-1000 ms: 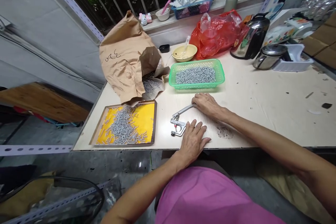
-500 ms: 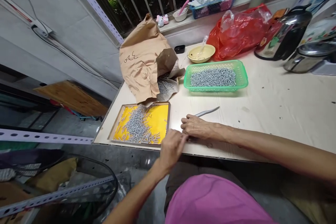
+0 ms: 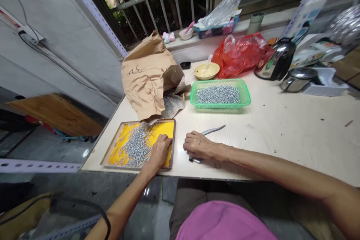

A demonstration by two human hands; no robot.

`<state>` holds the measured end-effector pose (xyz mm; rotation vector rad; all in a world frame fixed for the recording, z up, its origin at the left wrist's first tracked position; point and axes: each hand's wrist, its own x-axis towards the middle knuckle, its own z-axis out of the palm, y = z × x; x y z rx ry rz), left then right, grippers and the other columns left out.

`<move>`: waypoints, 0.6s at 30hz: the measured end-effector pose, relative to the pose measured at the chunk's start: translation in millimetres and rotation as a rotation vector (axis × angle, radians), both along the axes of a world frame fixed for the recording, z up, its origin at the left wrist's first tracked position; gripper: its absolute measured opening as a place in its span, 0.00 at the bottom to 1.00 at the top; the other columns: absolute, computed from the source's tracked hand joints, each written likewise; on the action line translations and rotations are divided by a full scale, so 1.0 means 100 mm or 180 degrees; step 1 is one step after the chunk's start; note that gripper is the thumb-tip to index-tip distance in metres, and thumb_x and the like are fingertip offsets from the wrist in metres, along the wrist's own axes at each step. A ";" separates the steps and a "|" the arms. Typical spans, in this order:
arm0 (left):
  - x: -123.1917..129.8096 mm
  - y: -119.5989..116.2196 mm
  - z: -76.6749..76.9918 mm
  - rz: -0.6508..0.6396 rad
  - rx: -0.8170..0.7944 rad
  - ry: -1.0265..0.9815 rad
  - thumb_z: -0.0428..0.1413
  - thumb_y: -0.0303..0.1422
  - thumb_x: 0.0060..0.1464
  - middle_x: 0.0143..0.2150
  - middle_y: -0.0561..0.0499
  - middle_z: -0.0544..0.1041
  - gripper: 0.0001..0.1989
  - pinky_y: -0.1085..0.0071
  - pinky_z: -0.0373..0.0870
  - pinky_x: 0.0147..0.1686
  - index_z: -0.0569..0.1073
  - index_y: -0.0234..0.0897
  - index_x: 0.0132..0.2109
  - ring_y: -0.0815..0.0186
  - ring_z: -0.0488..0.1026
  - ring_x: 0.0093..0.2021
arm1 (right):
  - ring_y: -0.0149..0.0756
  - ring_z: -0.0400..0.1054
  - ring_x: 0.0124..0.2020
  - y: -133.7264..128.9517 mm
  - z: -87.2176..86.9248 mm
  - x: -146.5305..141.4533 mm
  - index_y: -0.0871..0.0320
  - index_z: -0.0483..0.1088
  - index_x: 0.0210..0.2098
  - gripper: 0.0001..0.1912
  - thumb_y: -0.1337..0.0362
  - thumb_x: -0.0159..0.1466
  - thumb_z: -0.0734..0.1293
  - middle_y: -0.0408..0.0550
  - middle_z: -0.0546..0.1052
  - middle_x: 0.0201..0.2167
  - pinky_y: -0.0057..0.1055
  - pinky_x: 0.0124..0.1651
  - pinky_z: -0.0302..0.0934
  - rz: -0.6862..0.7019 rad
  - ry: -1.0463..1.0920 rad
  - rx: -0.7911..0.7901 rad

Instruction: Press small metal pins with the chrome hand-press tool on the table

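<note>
My left hand (image 3: 159,150) is over the right part of a shallow tray (image 3: 174,135) with a yellow bottom. Its fingers are curled together by the tray's right rim, and what they hold, if anything, is hidden. Small silvery metal pins (image 3: 137,144) lie heaped in the tray, left of that hand. To the right of the tray, my right hand (image 3: 199,145) rests on the table, closed over a slim grey tool (image 3: 214,129). One curved grey length sticks out beyond the hand and a dark end shows below it; the tool's middle is covered.
Behind the tray a brown paper bag (image 3: 146,82) lies open, with more pins at its mouth. A green basket (image 3: 246,99) of pins stands farther back. Beyond are a cream bowl (image 3: 212,72), a red plastic bag (image 3: 239,54), a kettle (image 3: 281,60) and a steel pot (image 3: 298,78).
My left hand has moved left, from beside my right hand to over the tray. My right hand stays closed on the grey tool. The whole view has shifted a little.
</note>
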<state>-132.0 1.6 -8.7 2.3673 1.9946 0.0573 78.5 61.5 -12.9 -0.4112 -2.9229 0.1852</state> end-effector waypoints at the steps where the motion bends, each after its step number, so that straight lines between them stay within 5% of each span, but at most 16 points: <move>1: -0.03 -0.01 -0.01 -0.0017 0.0034 -0.0009 0.46 0.27 0.61 0.37 0.46 0.71 0.12 0.68 0.64 0.38 0.74 0.36 0.37 0.61 0.66 0.40 | 0.36 0.60 0.38 0.04 0.07 0.01 0.58 0.69 0.36 0.05 0.68 0.64 0.62 0.47 0.73 0.33 0.34 0.39 0.48 -0.0184 0.0204 0.0048; 8: -0.04 -0.01 0.08 0.0546 0.0162 -0.1253 0.49 0.34 0.57 0.36 0.47 0.76 0.11 0.65 0.67 0.41 0.76 0.37 0.36 0.60 0.72 0.39 | 0.39 0.61 0.40 0.53 0.87 0.34 0.59 0.71 0.42 0.14 0.70 0.68 0.54 0.53 0.72 0.38 0.37 0.42 0.49 -0.2496 0.1264 0.1173; 10: 0.09 -0.01 0.18 0.0917 -0.0094 -0.1826 0.52 0.40 0.55 0.33 0.48 0.78 0.13 0.67 0.68 0.37 0.76 0.37 0.38 0.61 0.74 0.33 | 0.39 0.62 0.40 0.48 0.94 0.44 0.59 0.71 0.42 0.14 0.71 0.68 0.54 0.52 0.73 0.38 0.37 0.43 0.49 -0.2553 0.1170 0.1137; 14: 0.43 -0.04 0.30 0.1303 -0.0666 -0.2687 0.55 0.45 0.50 0.22 0.53 0.74 0.18 0.72 0.65 0.26 0.77 0.34 0.38 0.67 0.69 0.21 | 0.35 0.64 0.36 0.03 0.66 0.59 0.58 0.71 0.35 0.11 0.65 0.68 0.59 0.47 0.72 0.33 0.33 0.40 0.52 -0.1815 0.0526 0.0008; 18: 0.68 -0.05 0.26 0.1327 -0.1049 -0.3097 0.58 0.40 0.45 0.17 0.56 0.68 0.14 0.76 0.60 0.19 0.76 0.32 0.31 0.72 0.63 0.17 | 0.37 0.64 0.41 -0.40 0.22 0.80 0.59 0.70 0.41 0.11 0.59 0.64 0.65 0.50 0.71 0.40 0.31 0.40 0.53 -0.1687 0.0034 -0.0745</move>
